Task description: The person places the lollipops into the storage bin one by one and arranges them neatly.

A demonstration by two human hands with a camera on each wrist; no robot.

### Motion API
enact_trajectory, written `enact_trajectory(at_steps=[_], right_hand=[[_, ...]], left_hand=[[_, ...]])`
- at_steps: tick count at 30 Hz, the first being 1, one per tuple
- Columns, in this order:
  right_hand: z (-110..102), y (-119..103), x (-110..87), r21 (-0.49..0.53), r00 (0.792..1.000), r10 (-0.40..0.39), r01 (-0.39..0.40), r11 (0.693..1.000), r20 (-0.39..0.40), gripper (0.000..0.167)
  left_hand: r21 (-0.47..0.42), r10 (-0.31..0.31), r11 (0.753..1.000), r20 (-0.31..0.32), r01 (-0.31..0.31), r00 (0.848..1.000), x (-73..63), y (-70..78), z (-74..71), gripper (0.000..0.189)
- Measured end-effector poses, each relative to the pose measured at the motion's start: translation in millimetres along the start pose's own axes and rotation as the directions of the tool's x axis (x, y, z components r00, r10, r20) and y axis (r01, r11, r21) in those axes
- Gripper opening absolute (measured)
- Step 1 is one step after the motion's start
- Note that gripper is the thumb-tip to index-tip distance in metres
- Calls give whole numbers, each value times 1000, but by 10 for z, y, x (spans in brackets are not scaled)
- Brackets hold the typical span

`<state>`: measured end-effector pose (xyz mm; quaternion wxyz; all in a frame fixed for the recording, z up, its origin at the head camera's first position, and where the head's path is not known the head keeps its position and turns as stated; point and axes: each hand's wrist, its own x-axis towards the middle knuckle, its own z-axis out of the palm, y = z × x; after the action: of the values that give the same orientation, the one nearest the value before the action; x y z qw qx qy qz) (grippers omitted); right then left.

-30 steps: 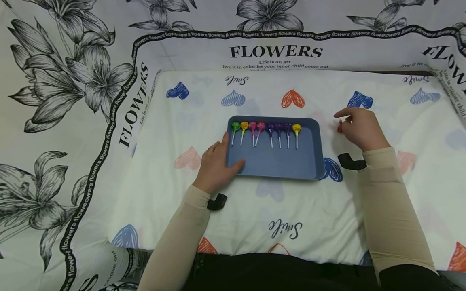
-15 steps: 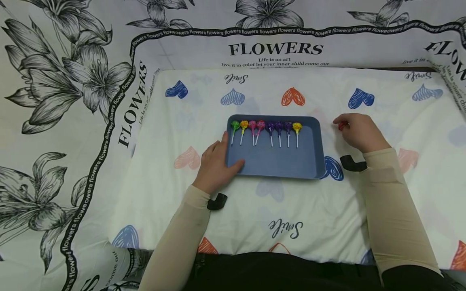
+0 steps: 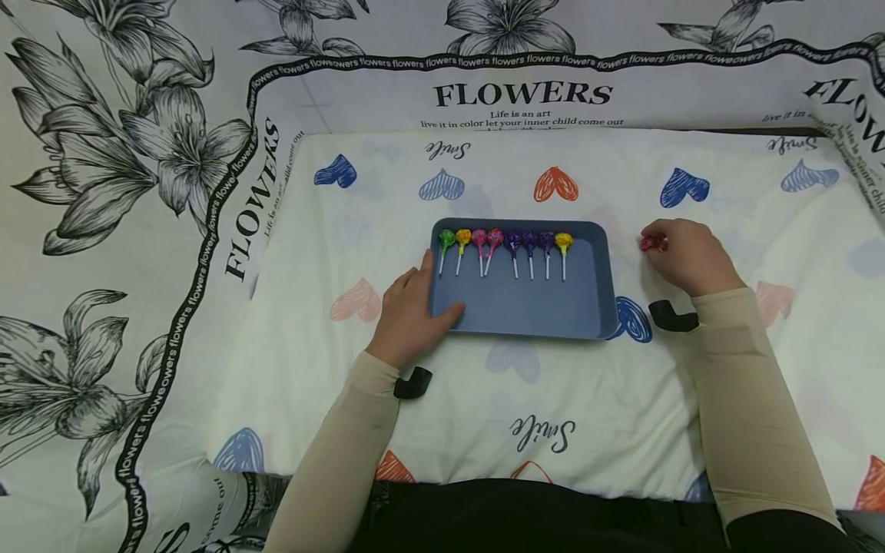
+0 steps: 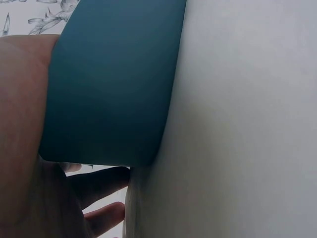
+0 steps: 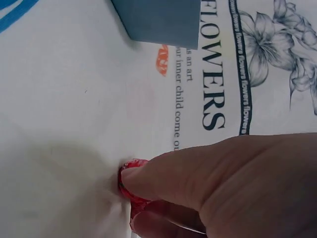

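A blue-grey tray (image 3: 532, 311) lies on the heart-print cloth. Along its far side, several wrapped lollipops (image 3: 513, 243) stand in a row, sticks toward me: green, orange-yellow, pinks, purples, then yellow. My left hand (image 3: 413, 313) rests at the tray's left edge, fingers extended along the side and thumb over the near corner. Off the tray's right side, my right hand (image 3: 690, 255) pinches a red-wrapped lollipop (image 5: 132, 179) between thumb and fingers, close over the cloth. Its stick is hidden by the hand.
The white cloth (image 3: 290, 399) with printed hearts lies over a larger flower-print sheet (image 3: 359, 100). A black wrist-camera piece (image 3: 672, 316) juts from the right wrist, another black piece (image 3: 412, 383) from the left.
My right hand has closed its fingertips on the red lollipop, its index finger drawing in and the hand dipping slightly toward me. The left hand and tray stay put.
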<state>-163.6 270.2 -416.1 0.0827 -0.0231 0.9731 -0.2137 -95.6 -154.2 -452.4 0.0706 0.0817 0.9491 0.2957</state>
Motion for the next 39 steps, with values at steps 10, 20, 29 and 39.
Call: enact_trajectory(at_steps=[10, 20, 29, 39], right_hand=[[-5, -17, -56, 6, 997, 70, -70, 998, -28, 36], [36, -15, -62, -7, 992, 112, -112, 994, -66, 43], [26, -62, -51, -9, 990, 105, -107, 994, -97, 47], [-53, -249, -24, -18, 981, 134, -138, 990, -141, 50]], left_hand=[[-8, -2, 1000, -1, 2, 1000, -9, 5, -1, 101], [-6, -1, 1000, -5, 1, 1000, -7, 3, -2, 101], [-11, -3, 1000, 3, 3, 1000, -9, -11, 1, 101], [1, -5, 1000, 8, 5, 1000, -2, -16, -2, 101]])
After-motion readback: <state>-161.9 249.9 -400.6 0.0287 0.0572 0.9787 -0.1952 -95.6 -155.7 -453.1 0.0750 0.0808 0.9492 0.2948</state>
